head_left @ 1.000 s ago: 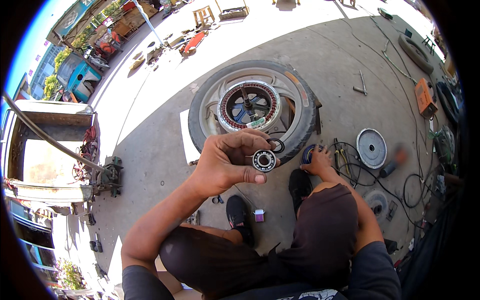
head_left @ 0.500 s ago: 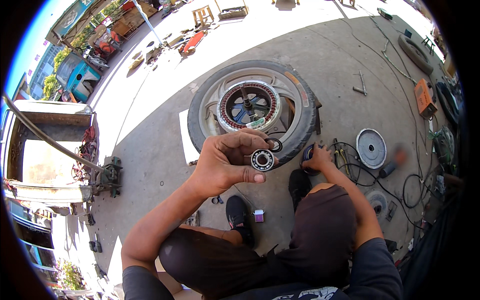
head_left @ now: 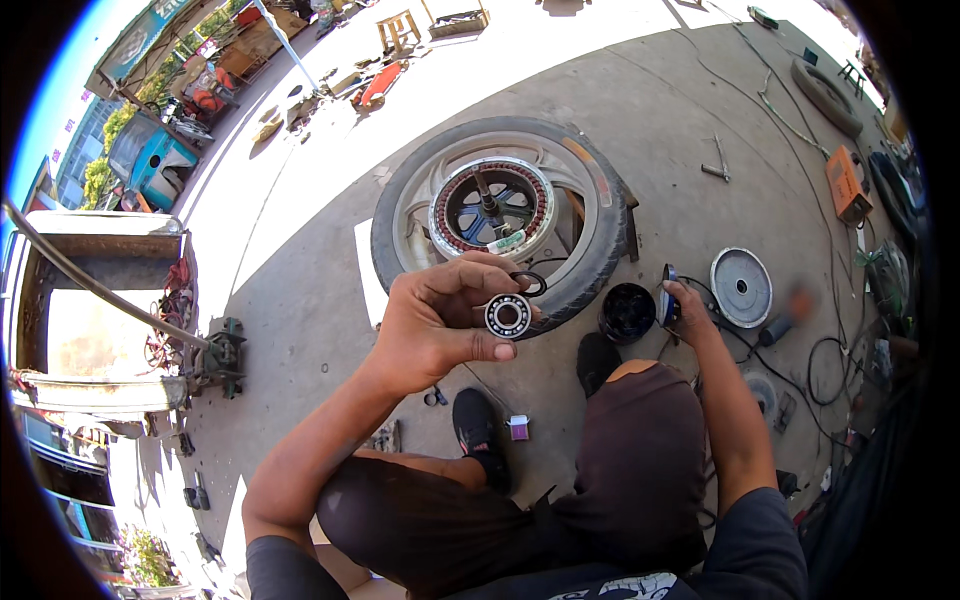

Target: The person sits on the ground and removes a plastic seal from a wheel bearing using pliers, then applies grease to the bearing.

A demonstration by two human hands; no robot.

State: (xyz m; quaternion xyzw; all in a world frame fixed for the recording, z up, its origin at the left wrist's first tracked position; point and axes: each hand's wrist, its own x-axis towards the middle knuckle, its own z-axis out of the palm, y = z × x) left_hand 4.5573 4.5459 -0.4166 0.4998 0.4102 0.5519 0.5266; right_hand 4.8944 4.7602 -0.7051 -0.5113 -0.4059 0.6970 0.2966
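My left hand pinches a ball bearing between thumb and fingers, its open ball side facing me. A thin black ring hangs from the same fingers just above it. Off to the right, my right hand grips a dark round lid held on edge. Beside the lid stands an open tub with dark, shiny stuff inside. Beyond my left hand lies a motor wheel with a black tire, copper-coloured windings round its hub and an upright axle.
A round metal cover lies right of the lid, near an angle grinder and tangled cables. Farther right stand an orange box and a loose tire. A T-handled tool and a small purple box lie on the concrete.
My right hand has lifted the lid off the tub and moved it right, exposing the dark contents. My left hand, still with bearing and ring, has shifted slightly left.
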